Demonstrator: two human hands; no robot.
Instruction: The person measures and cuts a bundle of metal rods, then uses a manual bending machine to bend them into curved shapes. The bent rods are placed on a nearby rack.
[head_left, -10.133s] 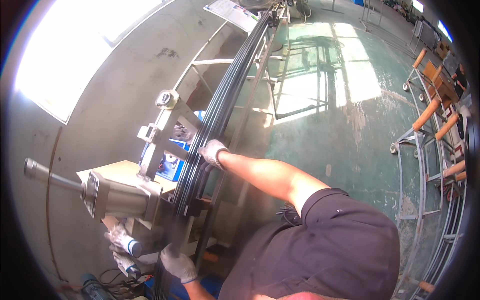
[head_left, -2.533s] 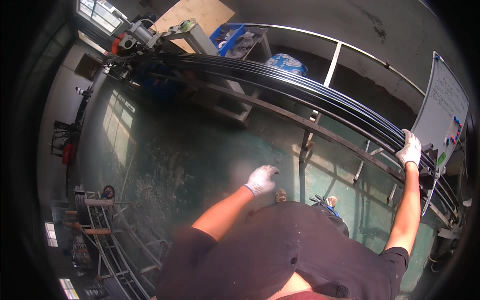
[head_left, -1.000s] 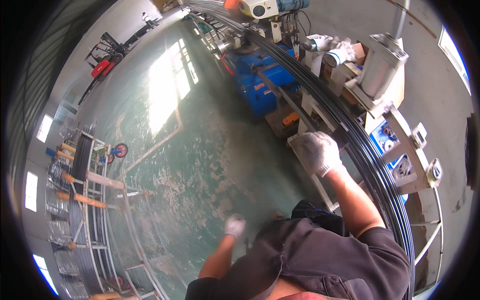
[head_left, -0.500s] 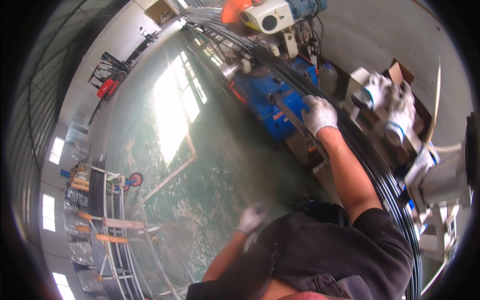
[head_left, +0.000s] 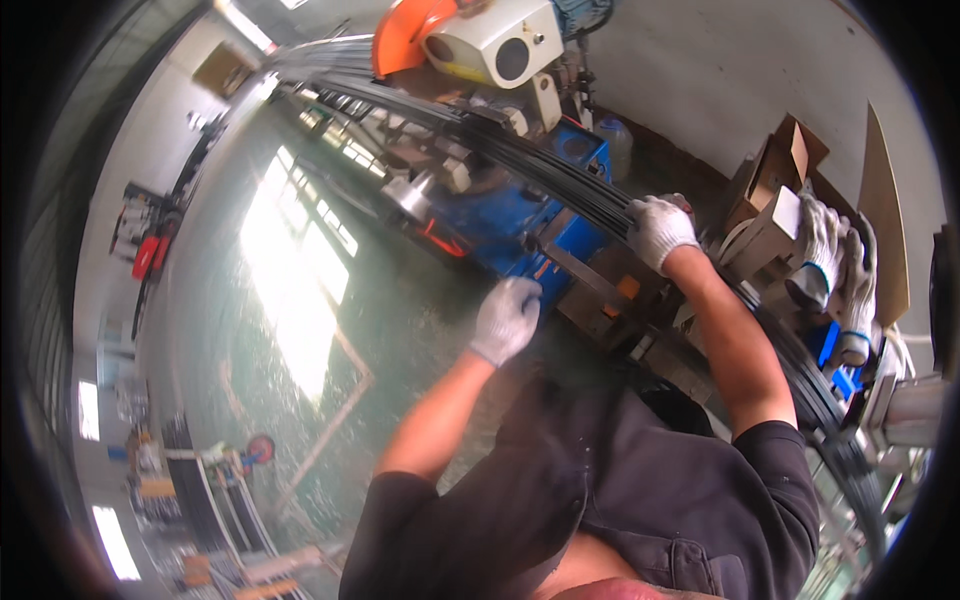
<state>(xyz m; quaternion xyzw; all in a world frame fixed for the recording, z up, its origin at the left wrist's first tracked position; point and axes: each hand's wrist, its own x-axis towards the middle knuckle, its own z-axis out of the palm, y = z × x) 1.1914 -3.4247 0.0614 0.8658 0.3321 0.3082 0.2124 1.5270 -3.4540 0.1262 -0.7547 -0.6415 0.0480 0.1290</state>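
My right hand, in a white knitted glove, is closed over a long bundle of thin dark rods. The bundle runs from the far left, past the machine and down along my right side. My left hand, gloved the same way, hangs in the air left of the bundle, in front of the blue machine base. Its fingers look curled in, with nothing visible in them, and it touches nothing. Above the rods at the far side stands a cutting machine with a white housing and an orange guard.
On the right, a pair of grey-white gloves hangs beside open cardboard boxes. A clear plastic jug stands behind the machine. Left across the green floor are a red forklift and a metal rack of long stock.
My left hand has risen from beside my body toward the machine. My right hand stays on the rods. The view has turned, so the surroundings have shifted.
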